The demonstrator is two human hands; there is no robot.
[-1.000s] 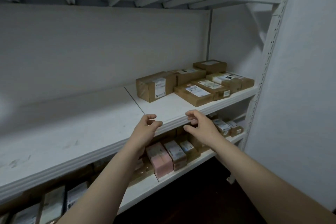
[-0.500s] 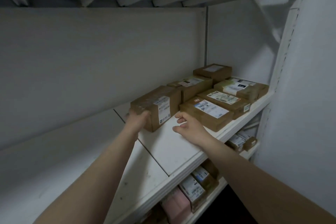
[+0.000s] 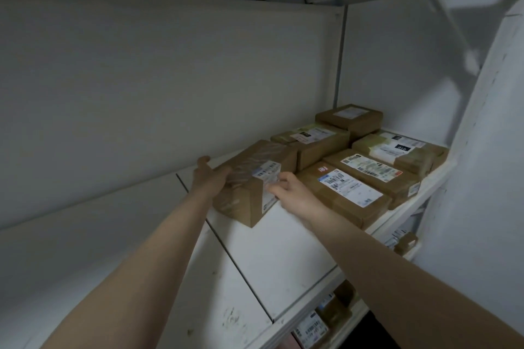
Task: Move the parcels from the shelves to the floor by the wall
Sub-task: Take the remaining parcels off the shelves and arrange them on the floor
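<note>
While the nearest parcel point(image 3: 241, 201) sits on the shelf point(image 3: 269, 258) at about 12 o'clock from the person, it lies directly between the two hands, so the coming lift looks like a squeeze from both sides, not a further reach. Its long axis appears to run from 7 o'clock to 1 o'clock, with one lower corner pointing back at the person and the labelled long face turned toward 4 o'clock.

The left hand point(image 3: 209, 178) cups the short end at 9 o'clock, with its fingers bent onto the top edge and its thumb raised clear. The right hand point(image 3: 295, 195) meets the labelled face at 3 o'clock with bent fingers. Motion blur there hides whether it has closed on the edge or only touches it. Both hands are on the box, and the left is set deeper in.

The other parcels point(image 3: 351, 193) crowd just beside it at 2 o'clock, one touching or nearly touching its far end, so I judge a pull toward 6 o'clock to be the clear way out.

The box's underside and far side are hidden. Parcels on the lower shelf point(image 3: 312, 329) are cut off at 5 o'clock. The spot on the floor by the wall is out of view.
</note>
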